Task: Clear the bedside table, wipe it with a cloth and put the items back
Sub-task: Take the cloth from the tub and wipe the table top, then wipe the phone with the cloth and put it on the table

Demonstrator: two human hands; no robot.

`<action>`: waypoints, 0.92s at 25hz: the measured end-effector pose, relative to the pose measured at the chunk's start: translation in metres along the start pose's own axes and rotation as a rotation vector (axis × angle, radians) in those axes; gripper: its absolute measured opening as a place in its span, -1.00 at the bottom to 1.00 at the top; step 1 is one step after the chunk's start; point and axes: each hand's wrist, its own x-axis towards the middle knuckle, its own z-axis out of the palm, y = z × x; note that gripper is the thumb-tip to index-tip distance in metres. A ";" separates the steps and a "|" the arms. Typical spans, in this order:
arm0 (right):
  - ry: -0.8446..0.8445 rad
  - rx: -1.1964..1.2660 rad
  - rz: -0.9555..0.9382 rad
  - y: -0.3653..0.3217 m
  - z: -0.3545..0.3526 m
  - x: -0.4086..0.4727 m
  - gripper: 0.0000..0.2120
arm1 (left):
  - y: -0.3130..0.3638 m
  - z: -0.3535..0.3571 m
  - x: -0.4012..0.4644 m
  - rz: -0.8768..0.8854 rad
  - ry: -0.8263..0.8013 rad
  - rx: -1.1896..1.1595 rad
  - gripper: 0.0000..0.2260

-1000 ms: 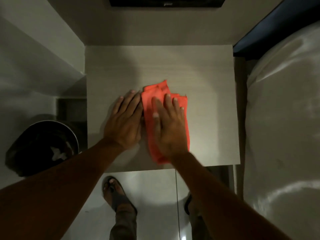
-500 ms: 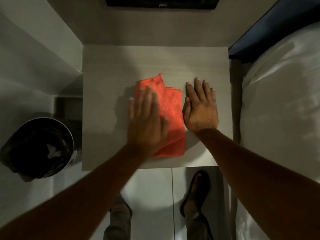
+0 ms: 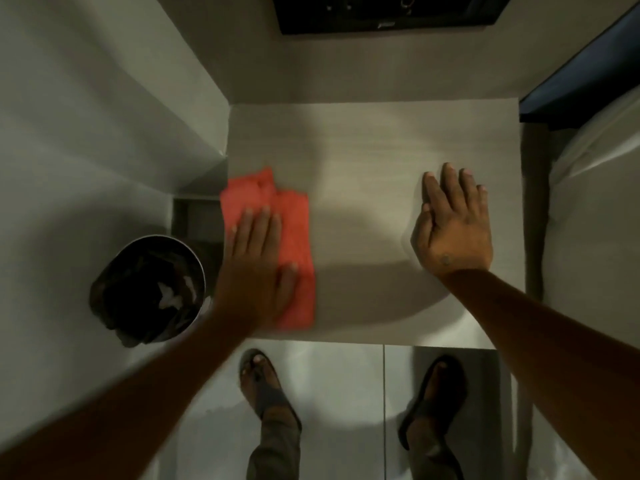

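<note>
The pale wood-grain bedside table fills the middle of the head view, and nothing stands on its top. A folded orange cloth lies at its left edge, slightly overhanging it. My left hand presses flat on the cloth, fingers pointing away from me, covering its near left part. My right hand rests palm-down on the bare top near the right edge, fingers spread, holding nothing.
A round bin with a dark liner stands on the floor left of the table. A white bed runs along the right side. A dark panel hangs on the wall behind. My sandalled feet stand on the tiled floor below.
The cloth passed from under my right hand to under my left, which has slid it left to the table's left edge. My right hand moved to the right side and rests flat.
</note>
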 end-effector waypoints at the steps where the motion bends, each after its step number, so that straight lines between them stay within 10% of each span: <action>1: 0.009 -0.008 0.006 0.000 0.000 -0.001 -0.44 | 0.023 0.012 -0.036 0.054 -0.003 -0.009 -0.33; 5: 0.041 -0.001 0.009 0.001 0.002 0.000 -0.45 | 0.100 0.016 0.015 0.307 0.038 -0.079 -0.35; 9: 0.026 -0.026 -0.002 0.005 0.005 -0.001 -0.45 | 0.028 -0.014 0.111 -0.021 0.057 0.021 -0.30; 15: 0.007 -0.037 0.001 -0.001 -0.001 0.000 -0.45 | 0.042 0.030 -0.026 0.106 0.066 -0.024 -0.33; 23: 0.023 -0.043 0.001 -0.003 0.001 0.002 -0.48 | 0.085 0.031 -0.005 0.131 0.083 -0.032 -0.30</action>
